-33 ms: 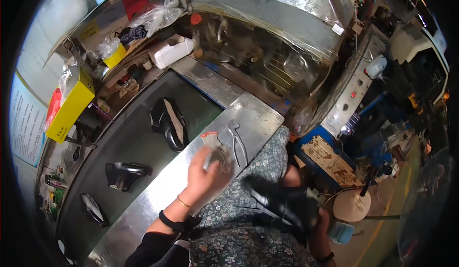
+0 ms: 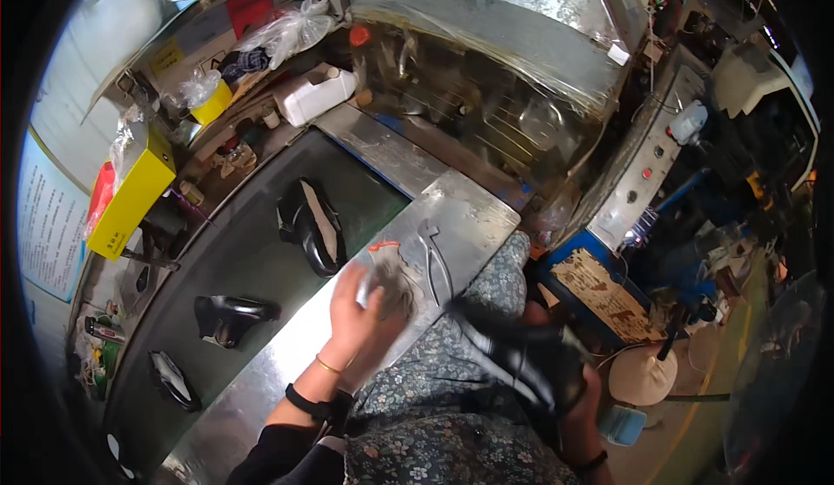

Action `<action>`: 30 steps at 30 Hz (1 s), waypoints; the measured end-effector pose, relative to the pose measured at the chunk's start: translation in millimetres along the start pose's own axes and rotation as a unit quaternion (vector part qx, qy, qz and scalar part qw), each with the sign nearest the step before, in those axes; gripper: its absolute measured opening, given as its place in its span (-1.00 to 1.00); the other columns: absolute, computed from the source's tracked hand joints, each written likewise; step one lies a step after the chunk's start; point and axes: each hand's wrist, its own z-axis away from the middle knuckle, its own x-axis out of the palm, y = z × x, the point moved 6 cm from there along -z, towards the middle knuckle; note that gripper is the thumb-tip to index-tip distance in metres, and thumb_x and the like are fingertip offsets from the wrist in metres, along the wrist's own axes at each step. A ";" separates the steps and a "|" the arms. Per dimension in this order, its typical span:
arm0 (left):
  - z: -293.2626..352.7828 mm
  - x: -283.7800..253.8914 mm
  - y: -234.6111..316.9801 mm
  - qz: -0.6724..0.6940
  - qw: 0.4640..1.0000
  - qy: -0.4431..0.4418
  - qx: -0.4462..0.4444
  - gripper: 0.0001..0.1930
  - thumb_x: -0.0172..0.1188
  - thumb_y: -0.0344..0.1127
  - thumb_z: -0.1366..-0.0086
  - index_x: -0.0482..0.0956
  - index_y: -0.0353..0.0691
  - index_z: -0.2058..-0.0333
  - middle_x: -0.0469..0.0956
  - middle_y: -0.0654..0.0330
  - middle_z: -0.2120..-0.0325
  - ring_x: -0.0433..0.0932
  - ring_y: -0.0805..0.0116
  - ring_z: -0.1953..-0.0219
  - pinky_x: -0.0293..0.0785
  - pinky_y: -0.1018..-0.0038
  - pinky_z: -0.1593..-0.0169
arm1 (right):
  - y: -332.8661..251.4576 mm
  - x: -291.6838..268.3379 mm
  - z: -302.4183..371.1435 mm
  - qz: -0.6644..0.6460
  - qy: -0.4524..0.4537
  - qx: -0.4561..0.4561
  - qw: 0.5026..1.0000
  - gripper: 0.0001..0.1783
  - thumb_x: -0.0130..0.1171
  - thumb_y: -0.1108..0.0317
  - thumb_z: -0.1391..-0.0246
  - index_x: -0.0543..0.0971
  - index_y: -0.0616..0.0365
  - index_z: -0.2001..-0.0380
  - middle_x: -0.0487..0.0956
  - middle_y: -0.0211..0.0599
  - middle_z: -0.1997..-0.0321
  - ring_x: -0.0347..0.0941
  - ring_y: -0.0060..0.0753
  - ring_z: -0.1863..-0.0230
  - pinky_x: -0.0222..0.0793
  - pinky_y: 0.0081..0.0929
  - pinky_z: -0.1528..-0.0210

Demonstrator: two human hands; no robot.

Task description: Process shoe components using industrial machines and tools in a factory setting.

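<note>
hands are well apart: the left hand [image 2: 354,307] blurs over a crumpled rag [image 2: 400,287] on the metal tabletop [image 2: 473,211], its grip unclear; the right hand [image 2: 587,400] clasps a black shoe [image 2: 537,363] above the lap. the step looks like steadying the shoe while reaching to the rag; next probably calls for clearing the pincers [image 2: 433,263] just beside it. three more shoes [image 2: 233,318] rest on the dark belt [image 2: 252,259].

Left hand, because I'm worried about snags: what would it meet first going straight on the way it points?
Probably the grey cloth with the orange edge, right by the left hand; blur leaves depth and any contact unclear.
</note>
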 end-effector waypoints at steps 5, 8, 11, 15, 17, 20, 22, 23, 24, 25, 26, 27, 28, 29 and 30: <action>-23.2 -18.9 -105.8 -0.161 0.969 0.090 -0.167 -0.13 0.41 -0.17 -0.09 0.20 -0.41 -0.29 0.26 -0.30 -0.26 0.23 -0.21 -0.32 0.19 0.14 -0.35 | -1.3 76.2 -190.9 0.003 -0.015 -0.093 0.996 -0.43 0.22 0.28 -0.13 0.43 0.31 -0.18 0.52 -0.14 -0.16 0.48 -0.24 -0.12 0.40 -0.32 -0.18; -47.7 1.3 -151.8 -0.021 0.941 0.064 -0.332 0.00 0.46 -0.04 -0.04 0.15 -0.50 -0.29 0.40 -0.36 -0.14 0.41 -0.20 -0.21 0.32 0.24 -0.27 | 9.8 151.8 -288.0 0.380 -0.102 -0.313 0.864 -0.22 0.30 0.22 -0.12 0.24 0.45 -0.28 0.48 -0.09 -0.20 0.49 -0.25 -0.10 0.39 -0.41 -0.17; -70.3 20.9 -175.7 0.088 0.918 0.107 -0.371 -0.04 0.48 -0.15 0.04 0.22 -0.52 -0.26 0.55 -0.24 0.01 0.56 -0.05 -0.05 0.42 0.33 -0.15 | 52.4 172.4 -324.5 0.610 -0.051 -0.187 0.768 -0.13 0.34 0.22 -0.12 0.16 0.35 -0.36 0.48 0.02 -0.23 0.47 -0.33 -0.12 0.39 -0.45 -0.15; -67.9 15.9 -186.2 0.234 0.882 0.057 -0.405 -0.31 0.45 -0.31 0.03 0.42 -0.54 -0.06 0.62 -0.01 0.20 0.62 0.21 0.18 0.52 0.36 0.09 | 98.3 163.0 -218.7 0.502 -0.333 -0.056 0.796 -0.44 0.26 0.33 -0.19 0.42 0.27 -0.22 0.65 -0.08 0.01 0.55 -0.46 -0.02 0.44 -0.48 -0.08; -62.3 -2.7 -163.2 0.334 0.876 -0.033 -0.348 -0.42 0.43 -0.37 0.01 0.46 -0.50 0.02 0.62 0.07 0.27 0.62 0.30 0.24 0.54 0.39 0.18 | 92.5 147.0 -167.5 0.476 -0.341 -0.077 0.807 -0.56 0.24 0.33 -0.22 0.52 0.27 -0.13 0.69 -0.19 0.11 0.56 -0.55 0.03 0.46 -0.50 -0.04; -12.1 -25.3 -110.4 0.516 0.752 -0.037 -0.407 -0.51 0.39 -0.45 -0.03 0.49 -0.43 0.03 0.61 0.16 0.31 0.61 0.35 0.28 0.56 0.40 0.20 | 71.6 137.5 -142.9 0.422 -0.241 -0.103 0.868 -0.57 0.22 0.31 -0.26 0.51 0.26 -0.13 0.68 -0.21 0.08 0.57 -0.53 0.02 0.48 -0.51 -0.02; 20.2 -26.5 -49.0 0.532 0.792 -0.105 -0.281 -0.48 0.38 -0.46 -0.04 0.47 -0.42 -0.01 0.60 0.17 0.25 0.60 0.33 0.25 0.58 0.38 0.13 | 56.4 151.4 -144.7 0.298 -0.242 -0.084 0.919 -0.27 0.20 0.20 -0.30 0.15 0.21 -0.39 0.41 0.05 -0.29 0.44 -0.36 -0.19 0.42 -0.50 -0.11; 42.7 -26.1 -29.2 0.480 0.812 -0.132 -0.306 -0.43 0.39 -0.48 -0.03 0.44 -0.42 -0.05 0.58 0.16 0.20 0.60 0.32 0.20 0.56 0.38 0.07 | 46.6 160.0 -147.0 0.284 -0.227 -0.089 0.927 -0.18 0.18 0.15 -0.31 0.02 0.19 -0.45 0.32 0.13 -0.35 0.42 -0.28 -0.22 0.40 -0.44 -0.15; 56.6 -23.7 -4.4 0.481 0.814 -0.172 -0.276 -0.38 0.39 -0.51 -0.02 0.40 -0.42 -0.10 0.57 0.15 0.14 0.59 0.31 0.14 0.53 0.38 0.00 | 30.6 169.9 -142.1 0.270 -0.239 -0.138 0.923 -0.19 0.16 0.12 -0.32 0.04 0.18 -0.45 0.32 0.11 -0.36 0.41 -0.31 -0.23 0.38 -0.44 -0.17; 62.7 -18.2 16.7 0.411 0.852 -0.232 -0.227 -0.29 0.42 -0.50 -0.02 0.34 -0.42 -0.17 0.55 0.13 0.08 0.56 0.31 0.07 0.51 0.37 -0.03 | 12.8 180.3 -136.2 0.326 -0.230 -0.217 0.891 -0.24 0.18 0.13 -0.30 0.13 0.20 -0.40 0.39 0.09 -0.31 0.44 -0.32 -0.20 0.39 -0.45 -0.14; 66.1 -15.7 41.7 0.371 0.869 -0.299 -0.131 -0.20 0.45 -0.50 -0.01 0.28 -0.42 -0.24 0.54 0.11 0.02 0.53 0.30 -0.01 0.48 0.37 -0.07 | -3.9 192.5 -125.2 0.366 -0.226 -0.302 0.851 -0.29 0.21 0.14 -0.29 0.23 0.22 -0.36 0.46 0.07 -0.25 0.48 -0.34 -0.17 0.41 -0.47 -0.12; 69.1 -9.3 60.0 0.363 0.850 -0.371 -0.090 -0.14 0.48 -0.48 -0.02 0.23 -0.41 -0.29 0.51 0.09 -0.04 0.50 0.30 -0.07 0.45 0.37 -0.11 | -22.8 185.4 -109.2 0.412 -0.115 -0.352 0.832 -0.42 0.27 0.17 -0.23 0.42 0.24 -0.20 0.61 0.01 -0.05 0.58 -0.32 -0.05 0.45 -0.48 -0.05; 68.9 -4.2 78.1 0.370 0.822 -0.433 -0.025 -0.07 0.50 -0.46 -0.02 0.17 -0.40 -0.33 0.49 0.08 -0.10 0.46 0.29 -0.13 0.42 0.38 -0.14 | -35.6 179.8 -91.4 0.396 -0.094 -0.356 0.841 -0.51 0.32 0.22 -0.15 0.50 0.24 -0.08 0.66 -0.02 0.08 0.64 -0.23 0.04 0.51 -0.44 0.01; 67.0 4.8 85.3 0.484 0.746 -0.445 -0.106 -0.10 0.46 -0.40 -0.13 0.12 -0.38 -0.36 0.43 0.07 -0.18 0.41 0.27 -0.20 0.33 0.38 -0.24 | -45.0 180.0 -75.3 0.436 -0.101 -0.372 0.813 -0.51 0.34 0.23 -0.14 0.51 0.24 -0.07 0.66 -0.02 0.07 0.64 -0.20 0.04 0.52 -0.42 0.02; 52.3 19.2 84.4 0.492 0.789 -0.341 -0.139 -0.27 0.32 -0.41 -0.27 0.16 -0.37 -0.35 0.42 0.06 -0.20 0.41 0.24 -0.21 0.29 0.38 -0.27 | -52.3 181.1 -59.0 0.461 -0.116 -0.405 0.781 -0.51 0.35 0.24 -0.12 0.52 0.23 -0.07 0.66 -0.03 0.06 0.64 -0.16 0.03 0.53 -0.39 0.02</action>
